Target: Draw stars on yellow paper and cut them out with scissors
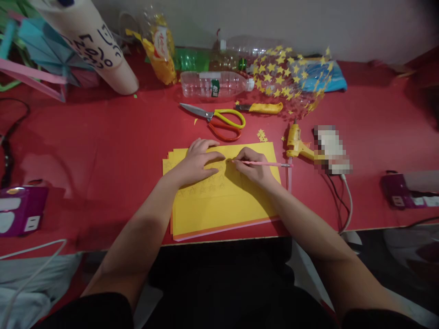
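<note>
A stack of yellow paper (222, 212) lies near the table's front edge, with orange and pink sheets showing beneath it. Small stars are drawn in rows on the top sheet, partly under my left hand (197, 164), which rests on the paper with its fingers spread. My right hand (254, 167) grips a pink pencil (270, 164), its point low over the sheet near my left fingertips. Whether the point touches the paper I cannot tell. Just beyond the stack are a few small yellow stars (262, 135) and scissors (212, 116) with yellow and red handles.
Behind lie a yellow utility knife (264, 108), a clear plastic bottle (216, 85) and a cluster of yellow stars (279, 73). A yellow glue gun (295, 139) and a blurred-out phone-like object (331, 148) with a cable are at right. A white tube (99, 55) stands back left.
</note>
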A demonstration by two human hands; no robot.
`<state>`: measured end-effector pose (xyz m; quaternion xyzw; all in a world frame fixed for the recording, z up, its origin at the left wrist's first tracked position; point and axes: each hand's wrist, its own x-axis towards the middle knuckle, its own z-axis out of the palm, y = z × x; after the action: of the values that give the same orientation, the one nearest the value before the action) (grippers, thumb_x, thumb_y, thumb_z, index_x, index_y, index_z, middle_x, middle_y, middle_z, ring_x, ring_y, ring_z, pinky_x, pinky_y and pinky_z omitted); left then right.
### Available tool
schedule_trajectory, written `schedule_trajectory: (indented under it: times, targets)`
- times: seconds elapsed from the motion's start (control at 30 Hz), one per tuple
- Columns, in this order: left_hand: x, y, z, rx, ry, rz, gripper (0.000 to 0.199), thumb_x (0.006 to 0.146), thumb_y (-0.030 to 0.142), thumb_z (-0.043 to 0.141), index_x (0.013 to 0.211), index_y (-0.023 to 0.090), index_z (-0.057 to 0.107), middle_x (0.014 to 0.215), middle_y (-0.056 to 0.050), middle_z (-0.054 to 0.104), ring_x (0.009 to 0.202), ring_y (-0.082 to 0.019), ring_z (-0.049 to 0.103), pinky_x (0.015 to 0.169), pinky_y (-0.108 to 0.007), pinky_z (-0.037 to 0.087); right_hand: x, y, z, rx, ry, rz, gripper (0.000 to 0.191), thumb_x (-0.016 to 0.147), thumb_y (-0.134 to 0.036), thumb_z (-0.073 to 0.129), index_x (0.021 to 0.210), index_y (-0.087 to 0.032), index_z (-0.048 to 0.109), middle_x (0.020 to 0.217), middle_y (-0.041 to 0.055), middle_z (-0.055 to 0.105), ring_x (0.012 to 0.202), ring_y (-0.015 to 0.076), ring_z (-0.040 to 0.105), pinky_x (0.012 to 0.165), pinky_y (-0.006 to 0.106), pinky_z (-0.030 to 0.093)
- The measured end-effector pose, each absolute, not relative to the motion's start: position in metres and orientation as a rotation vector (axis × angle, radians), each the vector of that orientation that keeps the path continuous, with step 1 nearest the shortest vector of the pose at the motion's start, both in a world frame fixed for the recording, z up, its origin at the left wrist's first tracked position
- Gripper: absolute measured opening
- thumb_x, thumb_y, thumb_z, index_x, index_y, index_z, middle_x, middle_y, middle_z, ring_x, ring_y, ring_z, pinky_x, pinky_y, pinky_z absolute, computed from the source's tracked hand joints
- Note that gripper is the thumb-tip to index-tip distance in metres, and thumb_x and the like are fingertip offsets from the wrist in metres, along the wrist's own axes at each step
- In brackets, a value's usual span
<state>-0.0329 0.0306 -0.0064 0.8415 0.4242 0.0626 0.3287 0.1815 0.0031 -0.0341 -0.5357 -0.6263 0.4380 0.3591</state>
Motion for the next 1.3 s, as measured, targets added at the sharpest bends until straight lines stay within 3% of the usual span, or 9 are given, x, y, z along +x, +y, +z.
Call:
schedule_trajectory:
  times: [0.77,1.3]
  targets:
    - [-0.0347,0.0300,-0.0078,2.199,1.096,0.202,0.033,0.087,0.033,0.057,0.117,0.026,0.068,0.143,-0.008,0.044,0.137,-0.031,0.035,0.122,-0.058,0.017,0.1817,0.0027,-0.0393,-1.442,-1.553,1.069,0.015,0.082,-0.031,0.059,0.073,-0.023,0.051,0.061,-0.0018,0.056,0.057,0.0143,0.050,0.052,0.028,0.036]
    - [-0.0347,0.0310,-0.0092,2.193,1.096,0.181,0.036,0.088,0.034,0.056,0.121,0.025,0.066,0.144,-0.009,0.042,0.142,-0.032,0.031,0.123,-0.058,0.009,0.1790,0.0013,-0.0329,-1.430,-1.601,1.034,0.015,0.071,-0.025,0.055,0.063,-0.024,0.043,0.053,-0.0057,0.041,0.051,0.0106,0.033,0.049,0.026,0.024]
